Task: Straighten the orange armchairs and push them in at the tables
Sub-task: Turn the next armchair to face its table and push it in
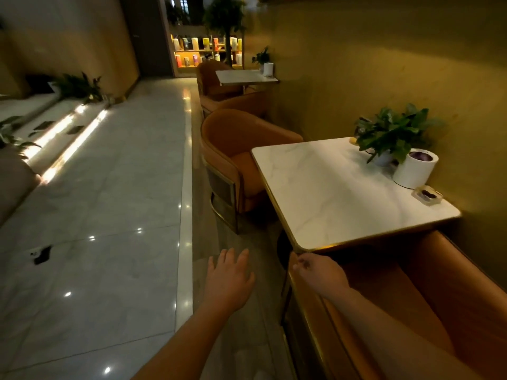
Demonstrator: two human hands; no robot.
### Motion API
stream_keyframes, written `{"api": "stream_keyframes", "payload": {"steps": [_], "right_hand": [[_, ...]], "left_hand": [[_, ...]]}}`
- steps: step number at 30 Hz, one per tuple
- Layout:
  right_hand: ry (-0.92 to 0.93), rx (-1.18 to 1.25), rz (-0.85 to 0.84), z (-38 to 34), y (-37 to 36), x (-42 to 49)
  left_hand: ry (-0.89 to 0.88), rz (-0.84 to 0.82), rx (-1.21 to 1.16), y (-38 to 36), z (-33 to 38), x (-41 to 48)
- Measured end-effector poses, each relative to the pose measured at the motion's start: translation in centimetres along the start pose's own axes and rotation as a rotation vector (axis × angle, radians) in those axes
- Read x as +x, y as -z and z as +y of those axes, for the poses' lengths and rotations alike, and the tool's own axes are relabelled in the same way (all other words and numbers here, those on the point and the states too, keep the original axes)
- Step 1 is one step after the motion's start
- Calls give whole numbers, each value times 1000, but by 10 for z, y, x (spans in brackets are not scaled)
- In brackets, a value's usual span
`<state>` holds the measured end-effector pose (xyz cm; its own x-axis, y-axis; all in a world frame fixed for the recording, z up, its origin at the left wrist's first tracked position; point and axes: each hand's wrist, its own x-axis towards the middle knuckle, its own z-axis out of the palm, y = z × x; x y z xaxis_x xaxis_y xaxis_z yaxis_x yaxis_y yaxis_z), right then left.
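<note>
An orange armchair (411,297) stands right in front of me, its seat tucked under the near edge of the white marble table (337,193). My right hand (318,272) rests on the front end of its left arm, fingers loosely curled there. Beside that chair my left hand (229,281) hovers over the floor with fingers spread, holding nothing. A second orange armchair (236,160) sits at the table's far side, its seat partly under the tabletop. Two more orange armchairs (216,80) (241,102) stand at a farther marble table (244,76).
On the near table stand a potted plant (392,135), a white cylinder (414,168) and a small ashtray (428,194), all against the yellow wall. A polished marble aisle (109,215) runs along the left, with lit steps and plants beyond. Shelves close the far end.
</note>
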<state>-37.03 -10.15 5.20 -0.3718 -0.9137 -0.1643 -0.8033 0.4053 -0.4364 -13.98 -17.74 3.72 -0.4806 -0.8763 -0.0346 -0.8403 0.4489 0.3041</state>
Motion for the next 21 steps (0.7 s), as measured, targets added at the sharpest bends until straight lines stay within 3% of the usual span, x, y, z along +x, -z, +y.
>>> {"api": "stream_keyframes", "payload": {"steps": [10,14,21], "right_hand": [[67,-21,-6,-72,-5,225],[81,-8,-16,-95,-2,272],[87,1,-18,-164,-20,408]], "left_hand": [[70,-22,57,33,-77,200],[67,-22,59,45,-97,242],[62,-10,27,73,-182,375]]}}
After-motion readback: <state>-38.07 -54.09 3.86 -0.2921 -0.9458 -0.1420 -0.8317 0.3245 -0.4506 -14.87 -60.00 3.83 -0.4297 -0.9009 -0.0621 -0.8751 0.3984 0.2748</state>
